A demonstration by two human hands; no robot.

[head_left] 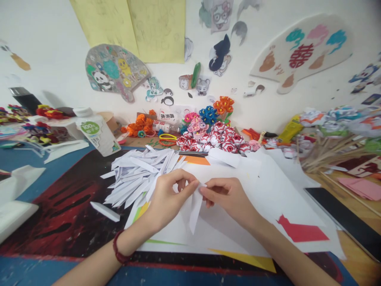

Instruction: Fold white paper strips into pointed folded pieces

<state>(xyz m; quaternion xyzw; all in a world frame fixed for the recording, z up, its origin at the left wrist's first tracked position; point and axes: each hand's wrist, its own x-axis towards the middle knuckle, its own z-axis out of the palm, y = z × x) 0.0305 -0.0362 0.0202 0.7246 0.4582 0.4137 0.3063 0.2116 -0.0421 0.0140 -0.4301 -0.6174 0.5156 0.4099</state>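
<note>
Two bare hands meet over the white sheet [229, 234], and one folded paper strip [195, 212] hangs between them, its pointed end slanting down toward the person. The left hand [171, 192] has thumb and forefinger closed on the strip's top; the right hand [229, 194] has its fingers pinched together at the same end, so both grip the one piece. One dark red bracelet [119, 248] circles the left wrist. Just left of the fingers lies a heap [133, 174] of white folded strips, too many and too overlapped for me to count, and farther left, one loose strip [105, 211] lies apart from it. Right of the fingers, the white sheet gives a broad flat stretch as far as one red cutout [306, 231]; beyond that, one black slab [347, 220] lies slantwise at the papers' right side. Nearer the person than the fingers, one yellow corner [253, 260] pokes out from under the sheet's near edge, with the blue worktop [149, 276] in front. Past the fingers, red-and-white flowers [222, 139] crowd the sheet's far side, and one white bottle [98, 133] stands tilted in view beyond the heap. Two fan shapes hang on the wall, one left [111, 71], one right [306, 51].
</note>
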